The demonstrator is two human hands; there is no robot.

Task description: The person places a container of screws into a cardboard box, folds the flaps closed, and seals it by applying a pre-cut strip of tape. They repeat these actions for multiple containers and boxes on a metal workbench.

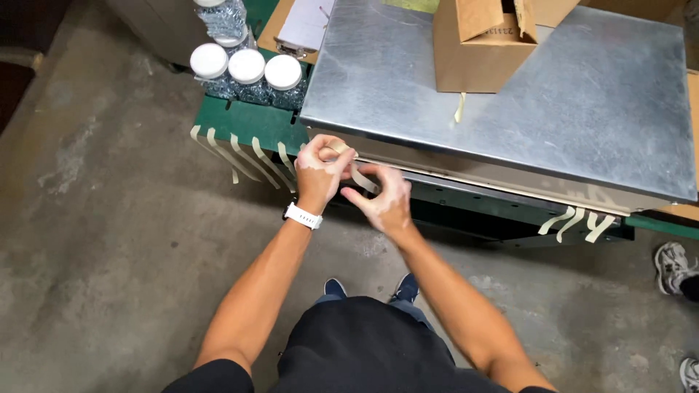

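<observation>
**Two hands, one strip of tape at the table's edge**

Both hands meet at the front edge of the metal sheet (510,94). The left hand (320,171), with a white watch (303,216) on its wrist, is closed in a pinch on one end of a short strip of tan tape (362,179); the right hand (384,202) pinches the other end, its remaining fingers loosely curled. The strip hangs between them, just below the sheet's edge.

To handle it well, I judge the strip should be kept taut and straight between the two pinches, sticky side clear of the fingers — slack would let it fold onto itself.

Counted: five spare tape strips (244,156) hang from the green frame (240,116) at left and about four more (575,222) at right — some overlap. Three white-capped jars (247,67) stand in a row, a fourth behind. One open cardboard box (477,51) sits on the sheet.
</observation>
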